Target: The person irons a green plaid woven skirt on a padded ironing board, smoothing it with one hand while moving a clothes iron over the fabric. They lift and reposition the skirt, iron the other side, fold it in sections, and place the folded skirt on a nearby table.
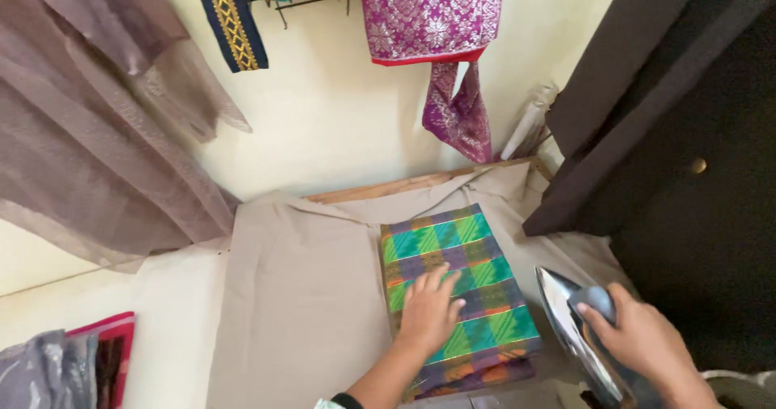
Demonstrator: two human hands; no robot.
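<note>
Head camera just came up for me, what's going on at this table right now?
A person is ironing. The left hand lies flat on a folded green and purple checked cloth, which rests on a beige cover sheet. The right hand grips the handle of a metal iron, tilted up on edge beside the cloth, not on it.

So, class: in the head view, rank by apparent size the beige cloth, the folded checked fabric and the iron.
1. beige cloth, clearly largest.
2. folded checked fabric, under the left hand.
3. iron, held by the right hand; partly cut off and nearer the camera, so its size is unsure.
</note>
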